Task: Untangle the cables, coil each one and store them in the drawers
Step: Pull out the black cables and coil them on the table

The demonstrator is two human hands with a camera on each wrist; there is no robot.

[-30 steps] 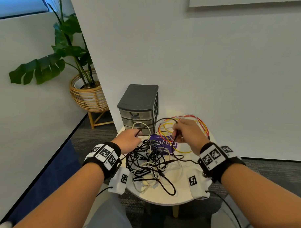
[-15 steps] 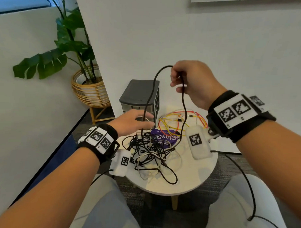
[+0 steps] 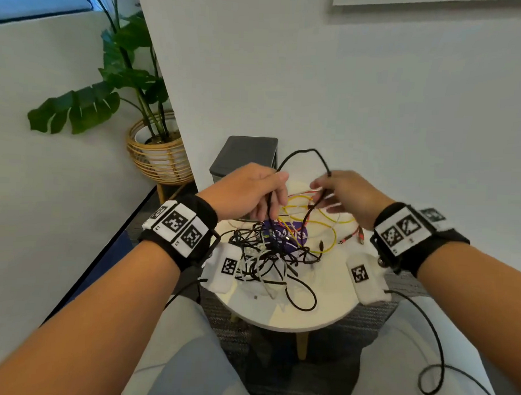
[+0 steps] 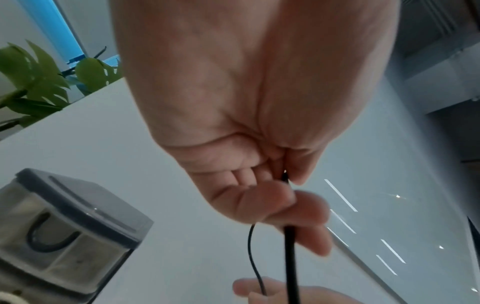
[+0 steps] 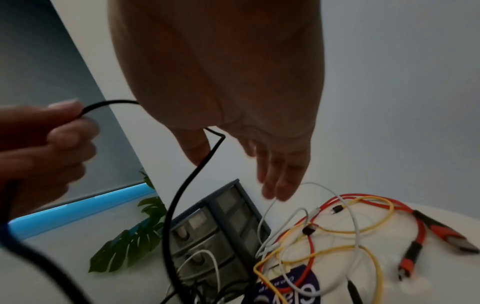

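Both hands hovered close together above the tangle, just in front of the drawers [image 3: 244, 155], with one black cable [image 3: 302, 153] arching between them. Left hand [image 3: 250, 191] had its fingers curled round that cable, thumb pressing it against the forefinger, as the left wrist view showed plainly; the strand dropped straight down from that grip into the black tangle [image 3: 269, 251] on the surface [image 3: 323, 314]. Right hand [image 3: 346, 196] was mostly spread, fingers relaxed and pointing downward; the cable passed by its thumb, and whether the thumb truly pinched it or merely brushed it could not be told. From there the second leg of the loop fell steeply to the same tangle, so the cable's free length ran as an upright arch, its two legs near each other and both rooted below and slightly toward the person. By my judgement the coming pull turned on this: the knot lay beneath the hands, not beside them, and the left hand held the surer grip, so lifting up and away would draw the strand out. Yellow, red and white cables [image 3: 320, 217] lay apart on the far right of the surface, near a purple packet [image 3: 287, 233], beneath the right hand. Nothing yet looked coiled, though the left wrist view showed a dark cable inside a drawer
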